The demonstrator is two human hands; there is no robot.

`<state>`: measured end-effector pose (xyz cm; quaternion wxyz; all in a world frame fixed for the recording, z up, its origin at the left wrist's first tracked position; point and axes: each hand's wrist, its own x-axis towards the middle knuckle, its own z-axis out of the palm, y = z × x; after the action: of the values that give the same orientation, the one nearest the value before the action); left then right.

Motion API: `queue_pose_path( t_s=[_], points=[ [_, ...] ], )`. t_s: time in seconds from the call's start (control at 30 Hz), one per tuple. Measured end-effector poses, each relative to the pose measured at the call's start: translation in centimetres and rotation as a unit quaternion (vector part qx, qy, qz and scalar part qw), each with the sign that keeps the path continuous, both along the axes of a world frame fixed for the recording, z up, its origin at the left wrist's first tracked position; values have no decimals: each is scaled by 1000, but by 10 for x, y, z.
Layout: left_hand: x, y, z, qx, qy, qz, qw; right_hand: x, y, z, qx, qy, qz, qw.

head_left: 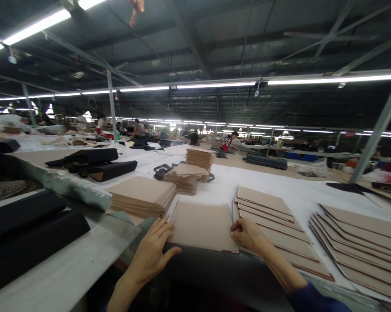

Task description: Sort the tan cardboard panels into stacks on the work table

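Observation:
A tan rectangular sheet (201, 225) lies flat on the white table (221, 186) right in front of me. My left hand (151, 251) rests open with fingers stretched against the sheet's left edge. At the sheet's right edge, my right hand (247, 236) has its fingers curled onto the sheet. A stack of the same tan sheets (143, 195) sits just behind my left hand. Overlapping tan sheets with dark red edges (269, 216) are fanned out to the right of my right hand.
More fanned sheets (360, 242) lie at the far right. Two smaller tan stacks (190, 171) stand further back, with black straps (161, 170) beside them. Black flat pieces (94, 162) and dark pads (26, 229) lie at left. Other people work at distant tables (229, 141).

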<state>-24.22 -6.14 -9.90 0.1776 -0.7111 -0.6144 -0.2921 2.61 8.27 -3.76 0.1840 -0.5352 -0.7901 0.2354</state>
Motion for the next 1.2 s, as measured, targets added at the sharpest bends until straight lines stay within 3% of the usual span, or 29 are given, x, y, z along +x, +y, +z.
queue_pose_path(
  t_s=[0.13, 0.27, 0.4, 0.97, 1.2],
  points=[
    [21, 10, 5, -11, 25, 34, 999, 1, 2, -2, -1, 3, 0, 1000],
    [46, 19, 0, -31, 75, -10, 997, 0, 2, -3, 4, -4, 9, 1000],
    [64, 27, -9, -30, 73, -11, 997, -1, 1, 1, 9, -23, 19, 1000],
    [74, 31, -10, -29, 80, 35, 996, -5, 0, 4, 17, -39, 19, 999],
    [74, 27, -4, -56, 55, 12, 997, -6, -3, 6, 22, -30, 22, 999]
  ],
)
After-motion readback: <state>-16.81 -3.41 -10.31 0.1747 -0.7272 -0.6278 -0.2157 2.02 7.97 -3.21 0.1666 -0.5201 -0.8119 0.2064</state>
